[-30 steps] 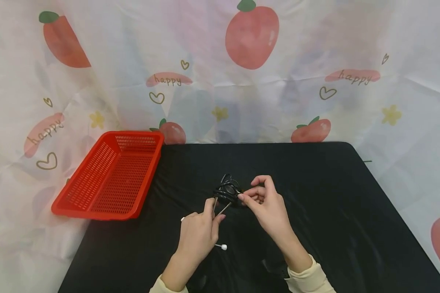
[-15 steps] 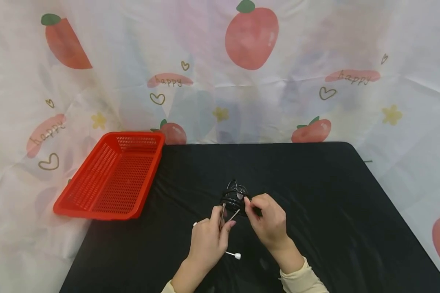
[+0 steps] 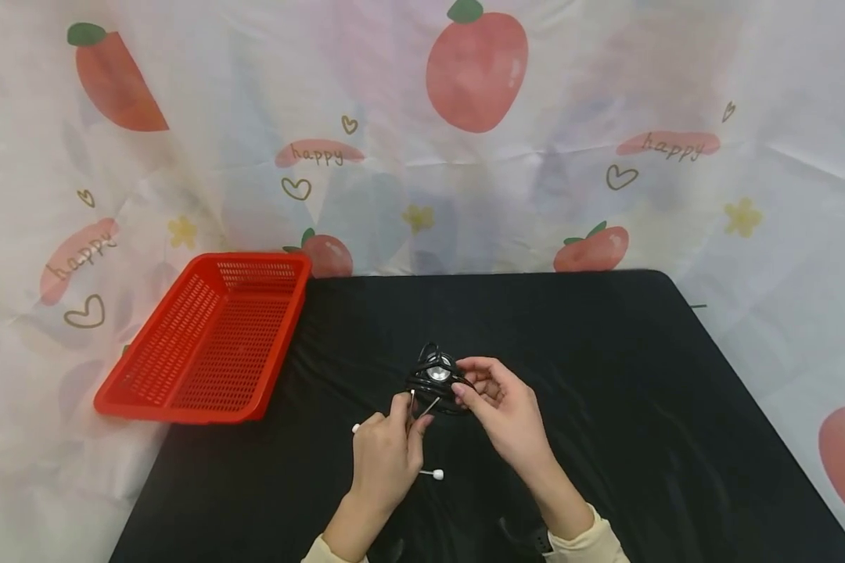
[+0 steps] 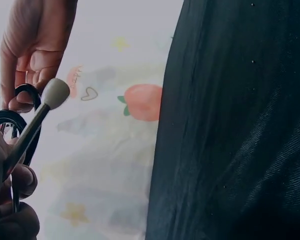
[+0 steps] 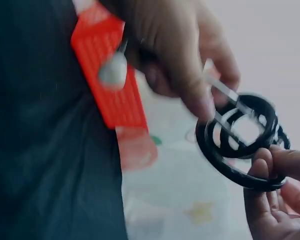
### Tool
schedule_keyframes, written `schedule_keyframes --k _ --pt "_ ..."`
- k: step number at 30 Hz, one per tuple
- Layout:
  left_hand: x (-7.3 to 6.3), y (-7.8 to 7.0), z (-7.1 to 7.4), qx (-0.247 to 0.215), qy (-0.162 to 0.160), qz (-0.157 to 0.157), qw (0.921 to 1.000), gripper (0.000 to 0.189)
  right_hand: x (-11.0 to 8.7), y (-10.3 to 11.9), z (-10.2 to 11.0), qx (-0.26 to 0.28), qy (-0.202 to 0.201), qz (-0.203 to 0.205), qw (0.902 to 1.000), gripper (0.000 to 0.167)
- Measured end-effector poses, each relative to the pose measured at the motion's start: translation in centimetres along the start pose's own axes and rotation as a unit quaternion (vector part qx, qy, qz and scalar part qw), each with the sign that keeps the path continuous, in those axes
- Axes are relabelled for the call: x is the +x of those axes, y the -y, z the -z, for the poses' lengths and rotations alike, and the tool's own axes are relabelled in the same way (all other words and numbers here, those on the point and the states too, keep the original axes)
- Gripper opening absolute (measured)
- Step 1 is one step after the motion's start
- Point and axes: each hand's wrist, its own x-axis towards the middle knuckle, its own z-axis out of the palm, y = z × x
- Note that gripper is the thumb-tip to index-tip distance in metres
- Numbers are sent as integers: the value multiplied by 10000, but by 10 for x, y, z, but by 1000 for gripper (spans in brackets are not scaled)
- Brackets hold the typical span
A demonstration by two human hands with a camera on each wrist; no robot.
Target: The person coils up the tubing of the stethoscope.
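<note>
A stethoscope (image 3: 438, 373) with black tubing wound into a coil is held up over the table between both hands. Its round silver chest piece faces upward amid the loops. My left hand (image 3: 387, 450) grips the metal ear tubes below the coil, with a white ear tip (image 3: 438, 475) sticking out on either side of it. From the right, my right hand (image 3: 507, 414) pinches the edge of the coil between thumb and fingers. The right wrist view shows those fingertips on the black tubing (image 5: 225, 170). Close up in the left wrist view is one pale ear tip (image 4: 56, 93).
A red plastic basket (image 3: 253, 414) with mesh walls stands at the left edge of the black table (image 3: 605, 375). Behind the table hangs a pale cloth (image 3: 380, 203) printed with fruit and hearts.
Both hands shifted right and toward me, then back left, carrying the stethoscope. The silver chest piece has come into view on the coil. My right fingers curled in, then spread along the tubing.
</note>
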Motion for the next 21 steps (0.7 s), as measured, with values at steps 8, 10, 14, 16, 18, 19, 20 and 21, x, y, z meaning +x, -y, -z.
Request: schedule_keyframes --k 8,10,14,16,18,19,20,21 --pt "4 -1 1 -91 -12 -56 9999 29 3 -25 -7 -2559 -536 2124 9416 22" --pt "4 -1 2 -131 18 -86 9999 29 3 -32 -8 -2659 -732 2485 9285 17" --pt "3 -2 2 -175 91 -73 9998 27 8 -39 -9 -2746 -1157 3203 8992 36" --pt "2 -2 1 -258 96 -11 9996 27 11 -40 -9 -2667 -1282 3622 8839 37" --pt "1 -2 0 -415 112 59 9991 27 14 -41 -8 -2501 -1323 4084 8678 34" --pt "1 -2 0 -485 120 88 9987 28 15 -41 -7 -2430 -1313 4262 8614 33" --pt "1 -2 0 -553 137 111 9983 28 16 -41 -7 -2362 -1274 4374 8583 32" --pt "1 -2 -1 -603 157 135 9980 29 16 -41 -6 -2307 -1215 4404 8591 31"
